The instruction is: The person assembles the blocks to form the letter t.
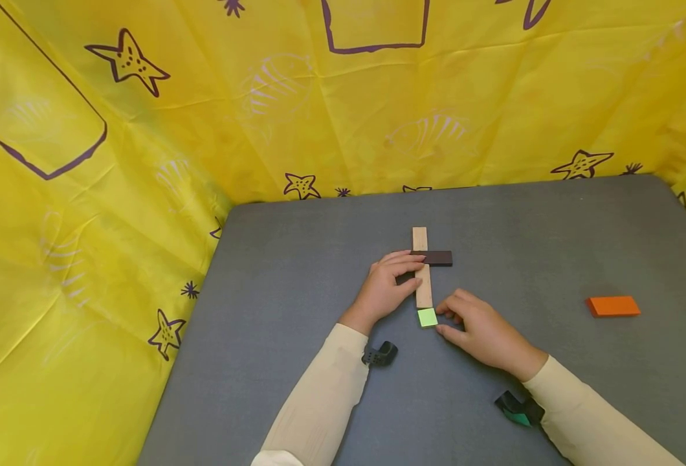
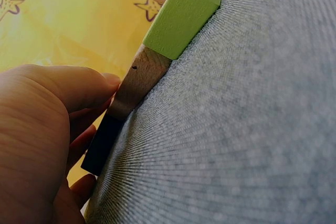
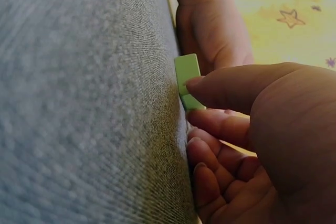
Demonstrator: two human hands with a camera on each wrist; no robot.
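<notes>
In the head view a pale wooden block (image 1: 423, 289) runs away from me, and a dark brown block (image 1: 439, 258) crosses beyond it. Beyond that is another wooden piece (image 1: 419, 237). A light green block (image 1: 427, 317) meets the near end of the wooden strip. My left hand (image 1: 385, 287) reaches in from the left with its fingers extended over the dark block, the thumb at the wooden block's side. My right hand (image 1: 483, 333) pinches the green block's right end between thumb and index finger; its other fingers curl loosely in the right wrist view.
An orange block (image 1: 613, 306) lies apart toward the right on the grey table (image 1: 273, 285). Yellow patterned cloth (image 1: 349, 123) hangs behind the table and along its left side. A dark strap device (image 1: 380, 354) is on the left wrist and another (image 1: 520, 409) on the right.
</notes>
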